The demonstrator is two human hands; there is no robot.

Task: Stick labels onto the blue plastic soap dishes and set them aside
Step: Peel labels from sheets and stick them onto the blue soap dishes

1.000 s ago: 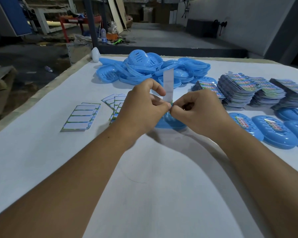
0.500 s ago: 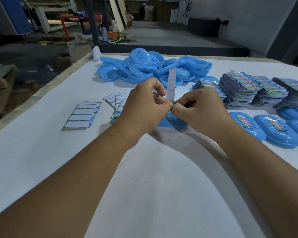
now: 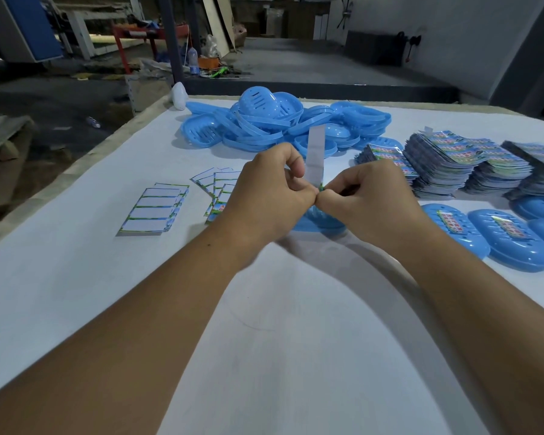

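Since a second ago we see little change: both hands have stayed together over the same spot, the strip between them leaning a touch more to the right.

The white-covered desk (image 3: pixel 76 293) carries everything. At its far edge lies a heap of unlabelled blue soap dishes (image 3: pixel 283 124). To the right stand stacks of printed label sheets (image 3: pixel 471 164), and in front of them a row of labelled soap dishes (image 3: pixel 509 240) set aside. On the left lie white backing sheets (image 3: pixel 154 210) and a fanned pile of label sheets (image 3: pixel 215 186).

Our left hand (image 3: pixel 270 199) and right hand (image 3: pixel 368 199) meet fingertip to fingertip above one blue soap dish (image 3: pixel 321 222), which rests on the desk mostly hidden beneath them. Each grip is closed tight, thumb against curled fingers, pinching the lower end of a narrow white label strip (image 3: pixel 315 155) that stands upright between them. A speck of green print shows at the pinch.
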